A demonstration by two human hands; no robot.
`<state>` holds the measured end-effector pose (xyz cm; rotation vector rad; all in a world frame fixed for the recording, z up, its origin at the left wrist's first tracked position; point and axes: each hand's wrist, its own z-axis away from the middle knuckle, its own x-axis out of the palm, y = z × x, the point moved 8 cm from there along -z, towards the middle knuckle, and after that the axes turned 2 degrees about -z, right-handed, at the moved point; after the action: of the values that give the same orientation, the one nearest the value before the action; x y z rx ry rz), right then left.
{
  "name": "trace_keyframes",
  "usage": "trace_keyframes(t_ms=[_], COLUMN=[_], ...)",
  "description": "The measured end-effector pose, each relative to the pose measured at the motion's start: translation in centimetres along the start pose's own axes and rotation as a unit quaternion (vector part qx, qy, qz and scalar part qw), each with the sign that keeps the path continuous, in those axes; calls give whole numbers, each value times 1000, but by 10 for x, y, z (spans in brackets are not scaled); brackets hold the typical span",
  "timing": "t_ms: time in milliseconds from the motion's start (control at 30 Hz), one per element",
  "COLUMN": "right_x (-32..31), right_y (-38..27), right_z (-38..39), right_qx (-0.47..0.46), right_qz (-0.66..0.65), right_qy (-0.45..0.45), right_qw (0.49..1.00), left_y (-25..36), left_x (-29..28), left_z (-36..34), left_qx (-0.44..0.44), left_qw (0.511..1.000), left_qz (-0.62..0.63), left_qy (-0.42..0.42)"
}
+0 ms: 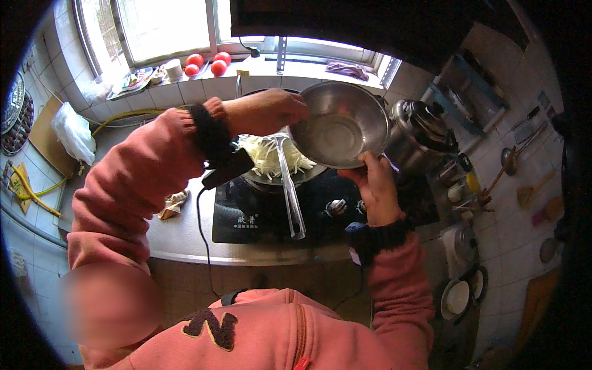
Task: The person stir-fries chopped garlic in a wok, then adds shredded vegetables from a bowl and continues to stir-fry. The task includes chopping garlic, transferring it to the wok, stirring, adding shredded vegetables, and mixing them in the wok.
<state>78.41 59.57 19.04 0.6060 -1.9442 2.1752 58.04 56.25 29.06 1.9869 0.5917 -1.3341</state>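
My left hand (277, 110) grips the upper-left rim of a metal bowl (336, 129), and my right hand (376, 185) holds its lower-right rim. The bowl is tilted above a pan of shredded pale vegetable (256, 151), which it partly hides; its bottom shows bare with a wet-looking shine. A long metal spatula (291, 206) lies in the pan, handle toward me. The pan stands on a black cooktop (246, 209), with knobs at the front.
A lidded steel pot (419, 132) stands right of the bowl. Tomatoes (218, 68) and a purple cloth (346, 69) rest on the windowsill. Utensils hang at right above plates (457, 299). A white bag (73, 132) and yellow hose (43, 198) are at left.
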Motion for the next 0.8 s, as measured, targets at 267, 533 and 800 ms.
trace_keyframes(t_ms=[267, 533, 800], right_x=[7, 0, 4], right_y=[-7, -7, -2], right_z=[20, 19, 11], right_qx=[-1, 4, 1], right_qz=[16, 18, 12], right_qy=[-45, -25, -34], right_qw=[999, 1000, 999], left_y=[21, 29, 39], left_x=[73, 84, 59], left_z=[-35, -24, -7], left_qx=[178, 68, 100], left_qw=[961, 953, 964], left_qz=[-170, -169, -143], left_qy=[-125, -241, -199])
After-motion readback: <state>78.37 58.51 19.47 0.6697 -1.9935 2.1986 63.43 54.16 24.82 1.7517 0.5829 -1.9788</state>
